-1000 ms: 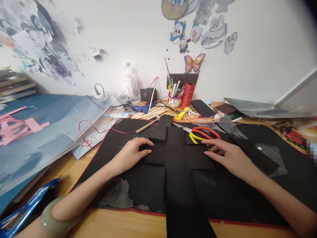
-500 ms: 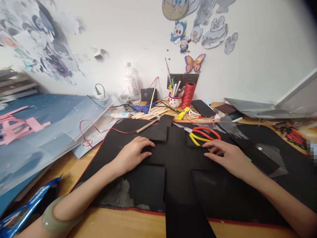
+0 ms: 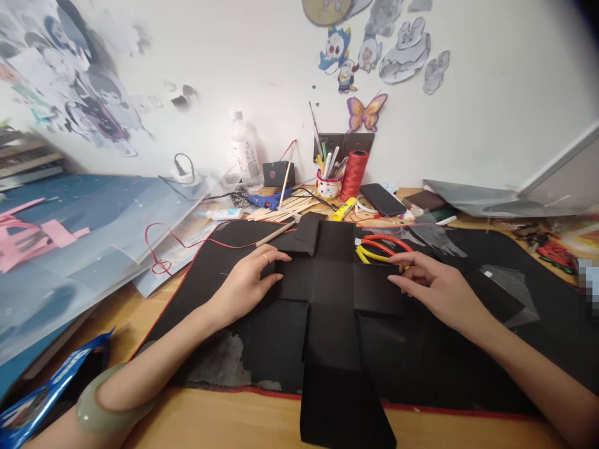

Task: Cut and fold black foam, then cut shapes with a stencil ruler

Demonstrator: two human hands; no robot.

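A cross-shaped piece of black card point(image 3: 333, 284) with creased panels lies in front of me, its near arm hanging past the mat's front edge. My left hand point(image 3: 248, 277), with a ring on one finger, holds the left panel's outer edge between thumb and fingers. At the opposite side, my right hand point(image 3: 433, 287) pinches the outer edge of the right panel, fingers curled. Beyond the right panel are scissors point(image 3: 381, 245) with red and yellow handles; the card covers their blades. A small flap point(image 3: 306, 236) stands tilted at the far left of the cross.
Beneath is a black mat point(image 3: 224, 368) with red edging. Behind it lie wooden sticks point(image 3: 290, 206), a blue glue gun point(image 3: 269, 199), a glue stick point(image 3: 345, 209), a phone point(image 3: 382, 200) and a red thread spool point(image 3: 354, 174). Clear plastic sheeting point(image 3: 116, 243) covers the left side.
The black card has risen slightly and shifted, its panel creases now showing more plainly. It now covers the scissors' blades. Both hands have stayed at its sides.
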